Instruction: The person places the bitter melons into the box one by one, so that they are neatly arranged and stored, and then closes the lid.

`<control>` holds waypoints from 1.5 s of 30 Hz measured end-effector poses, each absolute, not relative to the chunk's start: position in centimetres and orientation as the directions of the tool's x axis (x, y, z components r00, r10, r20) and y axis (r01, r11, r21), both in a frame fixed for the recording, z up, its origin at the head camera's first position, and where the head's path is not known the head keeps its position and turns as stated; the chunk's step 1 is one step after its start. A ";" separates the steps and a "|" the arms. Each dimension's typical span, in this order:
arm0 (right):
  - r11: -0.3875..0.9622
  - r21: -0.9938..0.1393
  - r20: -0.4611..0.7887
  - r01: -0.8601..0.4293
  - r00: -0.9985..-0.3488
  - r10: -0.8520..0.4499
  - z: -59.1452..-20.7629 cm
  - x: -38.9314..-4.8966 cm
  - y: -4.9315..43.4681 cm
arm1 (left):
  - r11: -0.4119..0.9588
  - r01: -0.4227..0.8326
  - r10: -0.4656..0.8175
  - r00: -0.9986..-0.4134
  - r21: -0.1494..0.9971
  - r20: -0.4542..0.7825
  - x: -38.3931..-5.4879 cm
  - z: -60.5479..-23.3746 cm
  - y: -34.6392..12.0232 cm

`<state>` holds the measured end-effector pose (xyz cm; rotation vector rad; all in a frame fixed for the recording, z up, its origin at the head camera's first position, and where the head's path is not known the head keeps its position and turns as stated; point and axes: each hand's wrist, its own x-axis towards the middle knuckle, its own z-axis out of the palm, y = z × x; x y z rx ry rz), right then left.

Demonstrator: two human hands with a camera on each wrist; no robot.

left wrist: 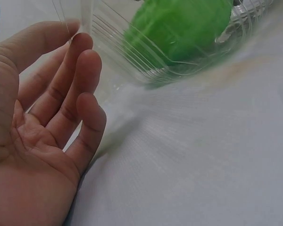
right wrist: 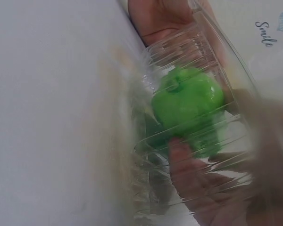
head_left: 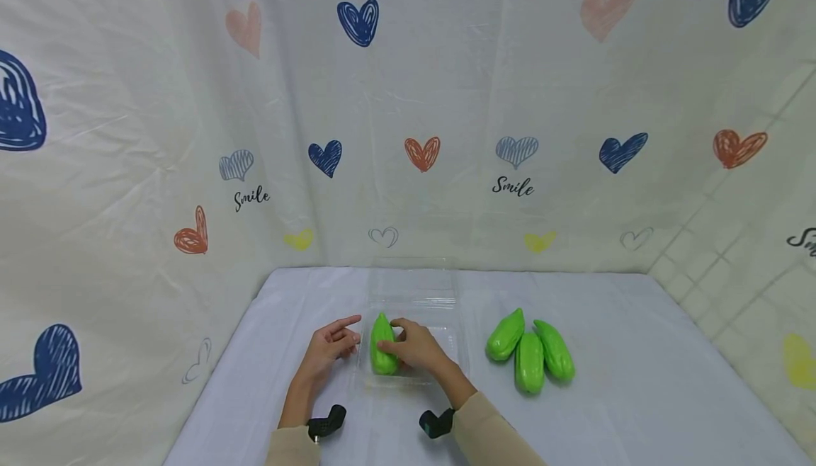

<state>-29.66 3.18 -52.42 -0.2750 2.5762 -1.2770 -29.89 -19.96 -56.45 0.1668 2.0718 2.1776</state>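
A clear plastic box (head_left: 451,342) stands on the table with its lid (head_left: 413,285) folded back. At its left side, inside, is a glossy, elongated green vegetable (head_left: 382,353) with a pointed far end; its exact kind is unclear. My right hand (head_left: 417,344) grips it, thumb on top and fingers at its right side. Through the box wall, the right wrist view shows the vegetable's lobed near end (right wrist: 188,101). My left hand (head_left: 328,349) is beside the box's left wall, fingers loosely bent and holding nothing. Its fingertips (left wrist: 87,61) are close to the rim; contact is hard to tell.
Several similar green vegetables (head_left: 529,363) lie in a group right of the box. A white cloth covers the table (head_left: 625,409). Behind it hangs a curtain (head_left: 465,98) printed with hearts. Dark wrist cameras (head_left: 327,421) sit on both wrists.
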 end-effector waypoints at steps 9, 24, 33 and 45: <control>0.582 -0.812 -0.166 -0.041 -0.940 -0.297 -52.2 -29.4 3.2 | -0.049 -0.023 0.162 -0.987 0.999 -0.014 -29.8 -56.3 -19.9; 0.621 -0.780 -0.178 -0.071 -0.927 -0.329 -51.2 -29.1 4.4 | -0.049 -0.038 0.136 -0.990 0.998 -0.031 -29.9 -56.5 -19.9; 0.597 -0.793 -0.133 -0.118 -0.924 -0.359 -51.2 -29.1 5.8 | -0.052 -0.024 0.144 -0.989 0.998 -0.016 -29.9 -56.5 -19.9; 0.470 -0.838 0.041 -0.277 -0.891 -0.452 -49.2 -27.3 10.2 | -0.045 -0.025 0.148 -0.989 0.999 -0.018 -29.8 -56.4 -19.8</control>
